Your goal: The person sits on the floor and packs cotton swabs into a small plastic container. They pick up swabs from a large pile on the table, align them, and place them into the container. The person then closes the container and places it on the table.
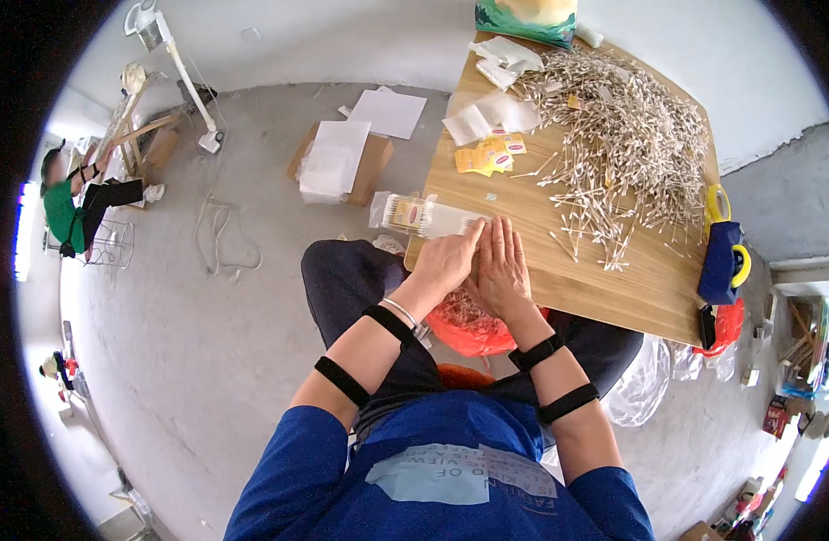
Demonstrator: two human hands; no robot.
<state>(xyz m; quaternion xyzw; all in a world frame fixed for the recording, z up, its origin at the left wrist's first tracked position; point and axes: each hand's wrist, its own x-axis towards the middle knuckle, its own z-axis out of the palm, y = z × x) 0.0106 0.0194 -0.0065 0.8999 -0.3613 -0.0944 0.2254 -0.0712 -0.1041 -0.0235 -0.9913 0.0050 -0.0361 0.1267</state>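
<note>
My left hand (448, 263) rests at the near left edge of the wooden table (558, 288), its fingers closed and its thumb against my right hand. What it grips, if anything, is hidden. My right hand (503, 270) lies beside it with the fingers stretched out flat, pointing away from me. A white strip (446, 220) reaches from my left fingers toward a clear pack of cotton swabs (403, 213) with a yellow label at the table's left edge. A large heap of loose cotton swabs (626, 122) covers the table's far right.
Yellow cards (491, 155) and white plastic bags (491, 117) lie farther up the table. A blue and yellow tape dispenser (725, 257) stands at the right edge. Below my hands is a red bag (468, 326). A cardboard box (371, 167) sits on the floor; another person (67, 212) sits far left.
</note>
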